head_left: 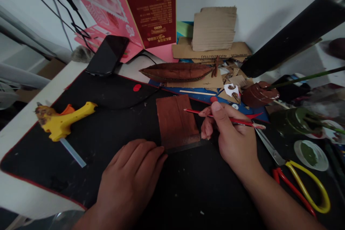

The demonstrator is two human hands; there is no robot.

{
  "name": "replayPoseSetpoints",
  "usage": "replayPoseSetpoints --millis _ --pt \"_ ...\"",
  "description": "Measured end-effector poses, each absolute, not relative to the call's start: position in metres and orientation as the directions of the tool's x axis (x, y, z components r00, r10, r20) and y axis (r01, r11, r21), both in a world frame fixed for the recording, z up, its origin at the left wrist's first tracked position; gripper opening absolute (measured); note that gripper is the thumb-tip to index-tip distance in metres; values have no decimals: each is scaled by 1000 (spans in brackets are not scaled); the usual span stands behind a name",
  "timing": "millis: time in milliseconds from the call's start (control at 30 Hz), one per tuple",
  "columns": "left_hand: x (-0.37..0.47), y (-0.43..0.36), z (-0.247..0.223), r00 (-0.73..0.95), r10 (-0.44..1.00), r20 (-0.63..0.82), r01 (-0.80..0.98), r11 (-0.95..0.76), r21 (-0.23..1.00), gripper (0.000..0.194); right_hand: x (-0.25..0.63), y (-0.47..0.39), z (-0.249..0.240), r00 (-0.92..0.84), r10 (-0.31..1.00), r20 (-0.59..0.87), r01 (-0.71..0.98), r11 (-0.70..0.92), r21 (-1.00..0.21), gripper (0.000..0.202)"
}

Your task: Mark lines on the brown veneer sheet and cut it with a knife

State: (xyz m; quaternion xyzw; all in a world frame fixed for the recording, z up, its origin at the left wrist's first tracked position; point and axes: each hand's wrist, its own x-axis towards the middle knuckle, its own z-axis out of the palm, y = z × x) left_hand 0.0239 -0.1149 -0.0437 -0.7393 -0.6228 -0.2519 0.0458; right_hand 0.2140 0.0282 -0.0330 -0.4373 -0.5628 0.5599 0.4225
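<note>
A square of brown-painted cardboard (176, 118) lies on the black mat in front of me. Along its near edge runs a clear ruler (185, 144), partly over the brown surface. My left hand (132, 176) has its fingers closed together on the ruler's left end; the thumb is hidden. My right hand (233, 134) grips a red pencil (195, 111) between thumb and fingers, its tip above the right part of the square. The lower fingers of that hand are close to the ruler's right end; whether they touch it, I cannot tell.
A yellow hot glue gun (63, 119) lies left, a phone (107, 55) behind it. Farther back is a brown boat-shaped piece (175, 72) near cardboard scraps (215, 28). At right are scissors (296, 179), a brown paint jar (258, 94) and a green one (285, 119).
</note>
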Motion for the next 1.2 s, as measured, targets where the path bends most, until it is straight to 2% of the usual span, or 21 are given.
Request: replayPoseSetpoints --millis 667,1000,1200 --pt "24 -114 -46 110 906 408 947 -221 234 10 217 27 -33 -306 952 -1 -47 -16 -999 42" --pt "24 -114 -46 118 910 398 950 -221 223 10 219 18 -37 -414 910 30 -68 2 -998 39" --pt "24 -113 -45 114 912 393 948 -219 232 9 221 13 -37 -493 870 -8 -29 -26 -999 45"
